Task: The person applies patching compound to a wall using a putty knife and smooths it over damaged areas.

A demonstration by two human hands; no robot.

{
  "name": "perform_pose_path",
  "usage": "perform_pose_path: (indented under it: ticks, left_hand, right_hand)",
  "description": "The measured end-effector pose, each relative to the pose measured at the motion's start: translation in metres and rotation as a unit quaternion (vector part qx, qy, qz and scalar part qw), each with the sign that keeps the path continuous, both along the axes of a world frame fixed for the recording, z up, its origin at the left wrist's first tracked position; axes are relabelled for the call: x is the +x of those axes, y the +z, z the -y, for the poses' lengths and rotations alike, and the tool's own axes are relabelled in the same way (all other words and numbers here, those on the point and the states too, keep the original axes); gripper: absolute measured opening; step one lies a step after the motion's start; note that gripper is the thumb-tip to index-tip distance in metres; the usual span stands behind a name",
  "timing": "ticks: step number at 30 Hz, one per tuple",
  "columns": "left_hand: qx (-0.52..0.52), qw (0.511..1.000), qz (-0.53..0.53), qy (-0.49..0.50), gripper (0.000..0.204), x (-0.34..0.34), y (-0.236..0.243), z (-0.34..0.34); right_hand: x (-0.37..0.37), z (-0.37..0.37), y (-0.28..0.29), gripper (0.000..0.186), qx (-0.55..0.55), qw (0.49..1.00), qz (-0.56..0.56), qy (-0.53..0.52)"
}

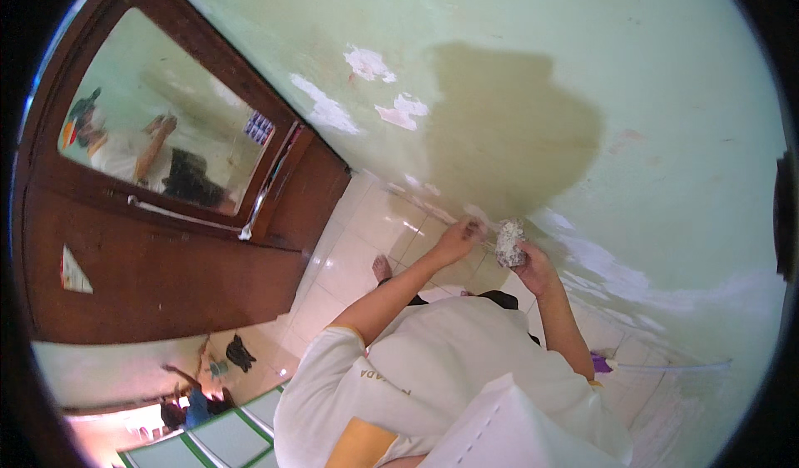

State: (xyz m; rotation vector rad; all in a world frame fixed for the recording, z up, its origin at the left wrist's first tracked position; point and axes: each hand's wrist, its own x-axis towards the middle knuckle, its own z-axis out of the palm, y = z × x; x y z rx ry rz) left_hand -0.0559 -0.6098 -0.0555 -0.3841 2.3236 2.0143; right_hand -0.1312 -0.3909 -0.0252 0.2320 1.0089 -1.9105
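Note:
A rough, whitish-grey speckled lump (509, 244) is in my right hand (534, 270), with the thumb and fingers closed round its lower right side. I cannot tell what the lump is made of. Just left of it, my left hand (463, 238) is raised with its fingers curled together. Its fingertips are slightly blurred, and whatever they may hold is too small to name. Both hands are in front of my body, close to the pale green wall (666, 94), which has white patches where the paint has come off.
A brown wooden cabinet (166, 277) with a mirror (166, 118) stands on the left. Below are cream floor tiles (333, 264) and my bare foot (381, 267). A purple broom head (601, 362) with a pale handle lies at the right. Another person (196, 406) is at the lower left.

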Motion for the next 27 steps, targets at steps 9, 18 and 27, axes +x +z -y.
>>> perform_pose_path:
  ticks: [9, 18, 27]
  left_hand:
    - [-0.409, 0.828, -0.371, 0.1, 0.053, -0.014, 0.146, 0.195]
    - [-0.604, 0.652, -0.455, -0.055, 0.07, -0.063, 0.206, 0.302]
    - [-0.643, 0.61, -0.447, -0.122, 0.063, -0.087, 0.214, 0.302]
  right_hand:
    - [0.058, 0.104, 0.005, 0.035, 0.129, 0.98, -0.05, -0.146]
    - [0.114, 0.239, 0.042, 0.029, 0.16, 0.97, -0.037, -0.18]
    - [0.125, 0.246, 0.02, 0.027, 0.137, 0.964, -0.024, -0.225]
